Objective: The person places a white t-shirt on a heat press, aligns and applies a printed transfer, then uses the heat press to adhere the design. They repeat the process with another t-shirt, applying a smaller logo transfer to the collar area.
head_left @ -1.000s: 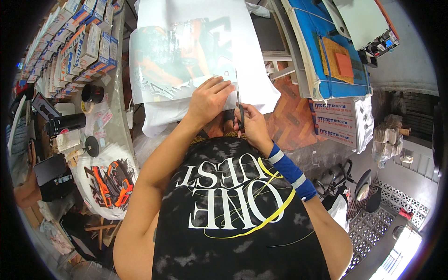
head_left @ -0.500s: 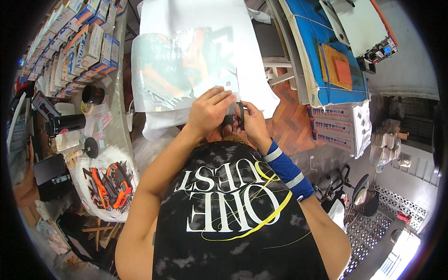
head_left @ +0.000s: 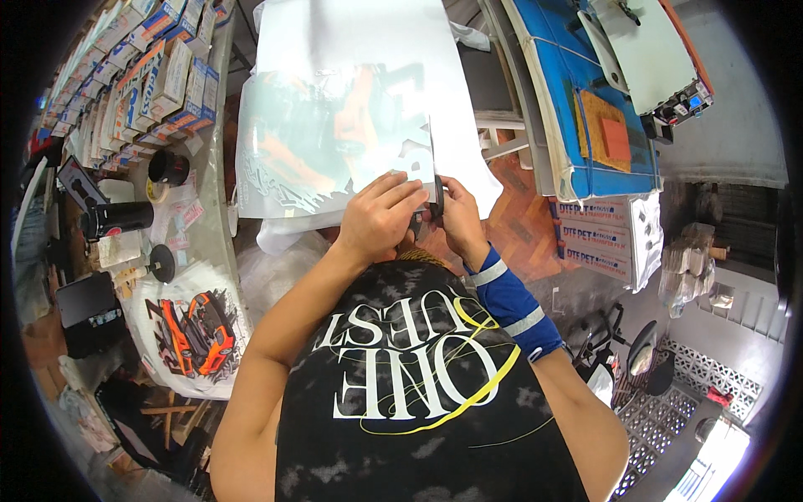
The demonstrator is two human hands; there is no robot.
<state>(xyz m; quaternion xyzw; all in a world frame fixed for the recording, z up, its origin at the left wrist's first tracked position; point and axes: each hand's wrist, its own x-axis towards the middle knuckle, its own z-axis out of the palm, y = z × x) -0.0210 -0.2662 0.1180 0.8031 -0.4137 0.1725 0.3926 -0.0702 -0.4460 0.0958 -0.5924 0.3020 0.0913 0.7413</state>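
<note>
Scissors [head_left: 439,198], black-handled, clamped in the right hand [head_left: 460,219] at the near right corner of a translucent sheet [head_left: 305,159] bearing a faint orange print. Left hand [head_left: 378,216] laid over the near edge of the same sheet, fingers close together on top, just beside the scissors; thumb hidden, hence impossible to tell whether pinching or merely pressing. Hands near each other but apart. Position of the translucent sheet: in front of the torso, on top of white sheeting [head_left: 467,151]. Compared with one second earlier: translucent sheet and left hand lower in the view and closer to the black shirt [head_left: 335,456]; both hands now nearly level, formerly with the left one higher. Scissors in the right hand at both moments. Likewise unchanged: second printed sheet [head_left: 196,335], orange and black on white, at lower left; rows of boxes [head_left: 171,79] at upper left; blue panel [head_left: 556,92] at upper right; blue band [head_left: 504,290] around the right forearm.
</note>
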